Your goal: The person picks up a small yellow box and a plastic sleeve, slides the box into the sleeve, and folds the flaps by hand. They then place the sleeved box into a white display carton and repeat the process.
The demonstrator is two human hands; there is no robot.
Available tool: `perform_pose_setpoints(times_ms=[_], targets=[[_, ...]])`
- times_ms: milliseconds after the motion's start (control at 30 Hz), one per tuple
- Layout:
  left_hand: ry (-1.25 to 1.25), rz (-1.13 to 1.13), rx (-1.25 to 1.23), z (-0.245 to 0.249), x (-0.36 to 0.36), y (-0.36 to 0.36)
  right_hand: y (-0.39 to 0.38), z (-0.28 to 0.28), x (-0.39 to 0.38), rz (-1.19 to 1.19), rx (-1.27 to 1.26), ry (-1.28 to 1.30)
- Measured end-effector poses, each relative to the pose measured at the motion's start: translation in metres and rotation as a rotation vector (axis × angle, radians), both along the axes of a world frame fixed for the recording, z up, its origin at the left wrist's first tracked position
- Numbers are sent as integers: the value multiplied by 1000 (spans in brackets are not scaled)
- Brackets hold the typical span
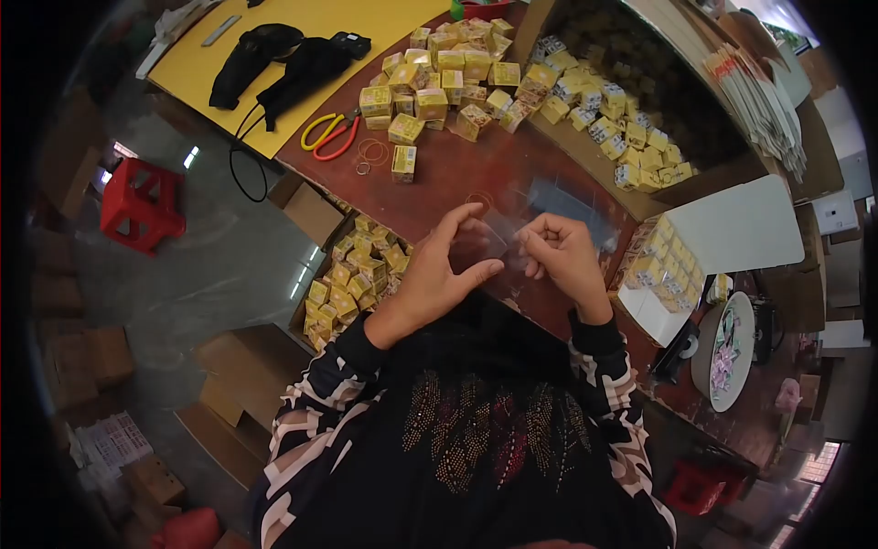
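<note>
My right hand (562, 256) is closed, its thumb and fingertips pinching a thin, see-through plastic bag (497, 231) above the red-brown table (439, 197). Facing it, my left hand (444, 265) has its thumb and fingers spread, with the bag's near edge close to its fingertips. Motion blurs the bag, so its outline is hard to follow. Beyond my right hand lie more flat clear sheets (562, 203). A thin rubber band (479, 199) rests just past my left fingers. One small yellow box (403, 164) stands apart from the heap of yellow boxes (448, 69).
Pliers (337, 137) with red and yellow handles lie at the table's left. A large carton (722, 156) of yellow boxes stands at the back right. A white box (654, 316) holds wrapped boxes, beside a bowl (730, 352). Another full carton (320, 229) sits below left.
</note>
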State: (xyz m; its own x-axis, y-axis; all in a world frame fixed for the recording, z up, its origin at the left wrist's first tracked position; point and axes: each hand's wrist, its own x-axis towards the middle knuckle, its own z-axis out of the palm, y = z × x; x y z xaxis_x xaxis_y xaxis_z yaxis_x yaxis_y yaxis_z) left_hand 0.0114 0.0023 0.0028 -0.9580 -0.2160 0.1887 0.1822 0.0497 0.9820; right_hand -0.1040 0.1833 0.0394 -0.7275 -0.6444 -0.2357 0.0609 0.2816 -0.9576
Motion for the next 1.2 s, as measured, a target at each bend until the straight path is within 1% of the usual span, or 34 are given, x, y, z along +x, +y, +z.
perform_pose_setpoints(times_ms=[33, 100, 133, 200, 233, 267, 300, 367, 400, 467, 500, 567, 600, 667, 700, 767, 800, 867, 900, 967, 1000, 1067, 1100, 1167, 1200], targets=[[2, 4, 2, 0, 1, -1, -3, -1, -1, -36, -29, 3], [93, 143, -449, 1, 4, -3, -12, -2, -1, -61, -59, 8], [92, 153, -449, 0, 7, -3, -17, -1, 0, -76, -35, 13], [73, 222, -547, -5, 11, -4, -27, 3, -3, -84, -10, 19], [71, 229, -547, -9, 12, -9, -33, 5, -8, -38, -19, -43], [55, 205, -448, -15, 15, -18, -39, 7, -15, 7, -28, -105], [39, 179, -346, -20, 18, -27, -49, 6, -24, 11, -25, -106], [-64, 247, 153, -13, 26, -47, -78, -1, -41, -35, -110, 146], [-67, 307, 237, -2, 30, -60, -93, -10, -47, -39, -109, 145], [1, 394, 308, -11, 38, -89, -128, -38, -58, 141, 20, 685], [-15, 442, 280, -9, 43, -98, -142, -52, -60, 142, 14, 688], [-22, 459, 289, -6, 50, -110, -166, -75, -62, 159, 22, 766], [-35, 471, 305, -6, 54, -114, -171, -77, -61, 169, 15, 765], [-24, 495, 270, -13, 55, -112, -178, -81, -60, 196, 140, 730], [-15, 503, 237, -16, 55, -112, -177, -79, -58, 198, 138, 729], [-38, 479, 230, -18, 56, -114, -163, -73, -58, 247, 76, 844], [-62, 458, 224, -20, 56, -114, -151, -64, -57, 245, 85, 846], [-77, 432, 266, -27, 54, -115, -127, -45, -51, 467, 296, 1210], [-95, 406, 296, -29, 53, -114, -118, -46, -47, 461, 308, 1204], [-111, 376, 304, -31, 49, -109, -99, -51, -40, 636, 377, 1354], [-117, 364, 307, -31, 47, -106, -93, -52, -41, 625, 387, 1350], [-113, 325, 322, -29, 46, -101, -85, -51, -45, 620, 231, 1248], [-109, 299, 335, -28, 47, -100, -85, -49, -43, 622, 227, 1251], [-99, 267, 361, -30, 48, -100, -87, -45, -38, 284, 246, 1152], [-95, 225, 389, -31, 49, -100, -89, -51, -39, 278, 238, 1152]])
